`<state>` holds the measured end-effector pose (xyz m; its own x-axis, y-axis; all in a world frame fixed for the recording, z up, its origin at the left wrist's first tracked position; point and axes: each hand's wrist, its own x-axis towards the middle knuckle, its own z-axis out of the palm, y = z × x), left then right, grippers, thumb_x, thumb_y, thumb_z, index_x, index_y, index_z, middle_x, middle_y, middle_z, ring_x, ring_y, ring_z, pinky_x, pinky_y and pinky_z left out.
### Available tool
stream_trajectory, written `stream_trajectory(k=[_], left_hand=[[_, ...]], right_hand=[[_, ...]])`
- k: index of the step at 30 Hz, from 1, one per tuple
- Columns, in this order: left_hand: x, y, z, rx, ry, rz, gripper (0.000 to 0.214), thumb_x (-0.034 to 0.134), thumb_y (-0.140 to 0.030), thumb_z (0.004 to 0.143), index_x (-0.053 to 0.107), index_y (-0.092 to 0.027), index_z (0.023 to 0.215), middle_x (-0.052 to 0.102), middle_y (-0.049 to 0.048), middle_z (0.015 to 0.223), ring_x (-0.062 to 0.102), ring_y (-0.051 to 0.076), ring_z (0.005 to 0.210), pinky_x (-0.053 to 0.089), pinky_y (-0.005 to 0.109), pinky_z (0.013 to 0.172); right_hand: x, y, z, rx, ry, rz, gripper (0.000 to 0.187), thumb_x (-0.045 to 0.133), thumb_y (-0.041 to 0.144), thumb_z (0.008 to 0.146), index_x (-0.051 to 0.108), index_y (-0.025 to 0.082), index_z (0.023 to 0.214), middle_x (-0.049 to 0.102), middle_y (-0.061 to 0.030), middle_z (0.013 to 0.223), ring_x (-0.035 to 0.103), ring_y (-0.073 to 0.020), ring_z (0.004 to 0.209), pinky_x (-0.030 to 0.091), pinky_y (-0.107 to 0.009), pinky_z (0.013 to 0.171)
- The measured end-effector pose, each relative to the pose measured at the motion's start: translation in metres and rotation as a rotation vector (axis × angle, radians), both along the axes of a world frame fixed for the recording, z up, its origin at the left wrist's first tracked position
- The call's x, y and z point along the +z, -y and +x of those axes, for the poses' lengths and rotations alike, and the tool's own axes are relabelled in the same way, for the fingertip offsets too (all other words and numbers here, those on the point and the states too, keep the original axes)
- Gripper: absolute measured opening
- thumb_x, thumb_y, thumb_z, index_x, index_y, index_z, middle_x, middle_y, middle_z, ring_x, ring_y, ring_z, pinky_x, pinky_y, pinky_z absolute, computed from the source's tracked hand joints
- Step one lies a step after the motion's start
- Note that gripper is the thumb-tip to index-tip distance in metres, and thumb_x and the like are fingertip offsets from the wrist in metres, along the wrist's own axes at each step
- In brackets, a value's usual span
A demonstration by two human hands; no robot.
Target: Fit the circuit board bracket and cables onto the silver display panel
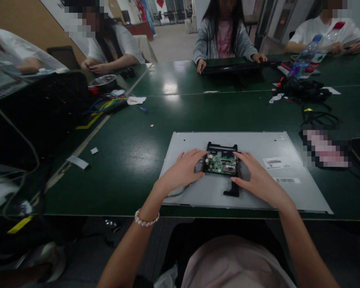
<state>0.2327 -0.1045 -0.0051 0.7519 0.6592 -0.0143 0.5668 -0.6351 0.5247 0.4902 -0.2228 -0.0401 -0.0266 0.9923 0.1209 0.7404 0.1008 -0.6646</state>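
Note:
A grey metal panel [258, 188] lies flat on the green table in front of me. On it sits a black plastic frame [220, 149] holding a green circuit board [222, 164]. My left hand [183, 170] rests on the panel with its fingers curled against the left edge of the frame. From the other side my right hand [253, 176] grips the frame's right edge, thumb near a black bracket [232, 191] that sticks out toward me. A pearl bracelet [146, 220] is on my left wrist.
Three other people sit around the table [132, 160]; one opposite holds a black flat device [237, 68]. Coloured wires [108, 105] and a metal bowl [103, 81] lie at the left, black cables [306, 92] and water bottles [306, 58] at the right. A black case [45, 108] stands left.

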Motion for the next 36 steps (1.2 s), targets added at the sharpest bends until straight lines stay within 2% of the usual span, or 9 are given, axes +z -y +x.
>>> stream_trajectory(k=[2, 6, 20, 28, 36], left_hand=[[0.001, -0.001, 0.003, -0.016, 0.033, -0.002, 0.065, 0.061, -0.021, 0.077, 0.048, -0.023, 0.141, 0.051, 0.0124, 0.143, 0.043, 0.033, 0.134, 0.029, 0.054, 0.112], [0.003, 0.000, 0.009, -0.040, 0.107, -0.054, 0.066, 0.061, -0.020, 0.075, 0.050, -0.021, 0.139, 0.054, 0.0126, 0.136, 0.049, 0.031, 0.126, 0.036, 0.048, 0.109], [-0.007, 0.008, 0.023, -0.097, 0.101, -0.035, 0.062, 0.067, -0.028, 0.080, 0.050, -0.019, 0.139, 0.052, 0.0141, 0.133, 0.052, 0.029, 0.120, 0.038, 0.046, 0.106], [-0.014, 0.006, 0.027, -0.120, 0.107, -0.010, 0.065, 0.070, -0.033, 0.081, 0.048, -0.018, 0.140, 0.050, 0.0147, 0.132, 0.051, 0.029, 0.122, 0.038, 0.045, 0.108], [-0.021, 0.004, 0.028, -0.109, 0.106, 0.003, 0.067, 0.072, -0.036, 0.080, 0.048, -0.019, 0.140, 0.042, 0.0161, 0.147, 0.041, 0.031, 0.136, 0.033, 0.047, 0.114]], right_hand=[[-0.002, -0.001, 0.003, 0.005, -0.005, -0.002, 0.072, 0.062, 0.039, 0.086, 0.033, 0.027, 0.151, 0.036, -0.0106, 0.158, 0.024, -0.0336, 0.149, 0.028, -0.059, 0.118], [-0.005, -0.002, 0.012, 0.010, -0.029, 0.012, 0.071, 0.063, 0.037, 0.085, 0.034, 0.032, 0.150, 0.039, -0.0066, 0.157, 0.028, -0.0324, 0.148, 0.029, -0.059, 0.117], [-0.008, 0.005, 0.035, 0.012, -0.048, 0.022, 0.063, 0.062, 0.036, 0.084, 0.044, 0.031, 0.144, 0.045, -0.0062, 0.152, 0.039, -0.0291, 0.142, 0.030, -0.054, 0.118], [-0.009, 0.005, 0.042, 0.008, -0.052, 0.016, 0.062, 0.061, 0.036, 0.085, 0.045, 0.031, 0.144, 0.045, -0.0056, 0.153, 0.041, -0.0277, 0.142, 0.030, -0.053, 0.118], [-0.010, 0.006, 0.042, -0.002, -0.070, 0.036, 0.058, 0.060, 0.035, 0.085, 0.048, 0.032, 0.142, 0.043, -0.0053, 0.154, 0.041, -0.0282, 0.141, 0.031, -0.054, 0.117]])
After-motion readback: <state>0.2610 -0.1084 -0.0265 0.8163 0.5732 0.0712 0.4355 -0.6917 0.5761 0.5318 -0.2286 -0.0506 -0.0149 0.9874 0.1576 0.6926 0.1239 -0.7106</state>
